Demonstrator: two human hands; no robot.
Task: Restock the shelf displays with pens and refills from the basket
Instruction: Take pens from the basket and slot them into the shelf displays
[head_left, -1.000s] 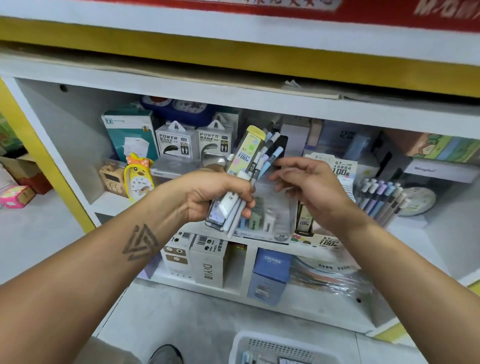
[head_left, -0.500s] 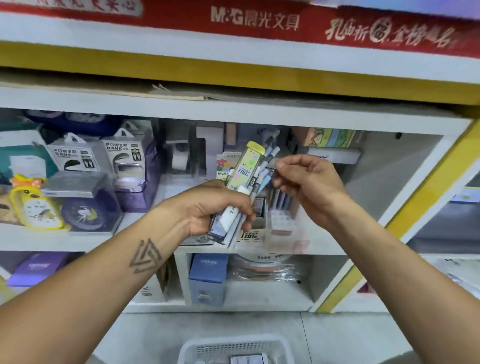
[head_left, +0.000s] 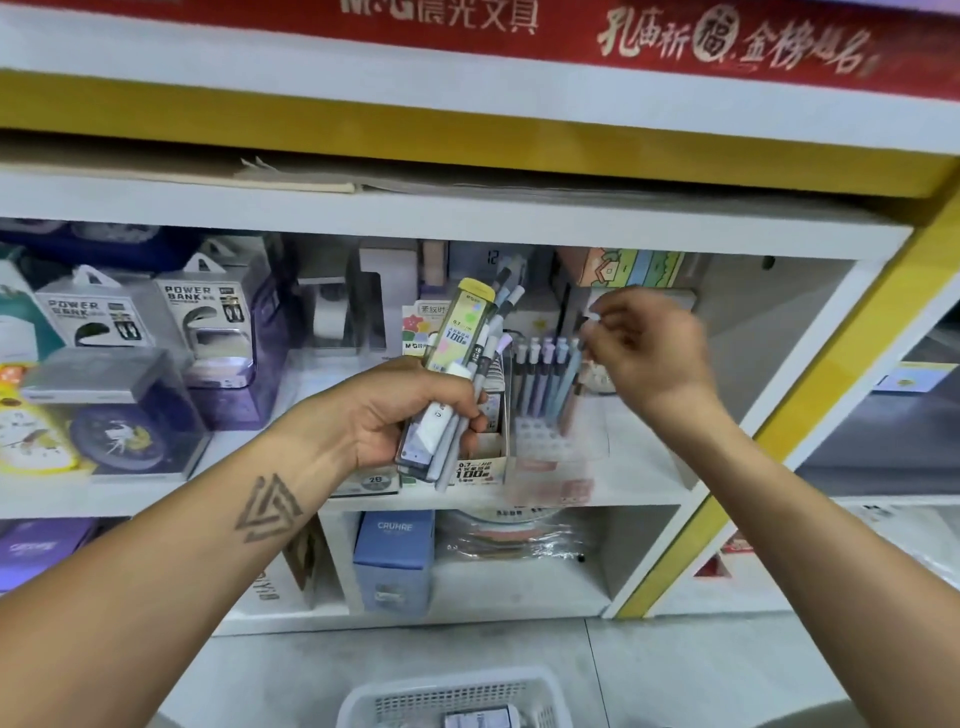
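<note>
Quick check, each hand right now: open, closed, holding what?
Left hand: closed, holding a bundle of pens and a refill tube.
Right hand: closed, pinching one light blue pen above the pen display; blurred.

white shelving unit (head_left: 467, 218) with yellow trim (head_left: 810, 374), red banner (head_left: 675, 47) above, grey tiled floor (head_left: 675, 670) below

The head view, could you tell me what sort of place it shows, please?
Most likely a stationery shop: a red M&G brand banner tops the shelf unit, boxed power banks sit on display, and pens stand in a retail rack.
</note>
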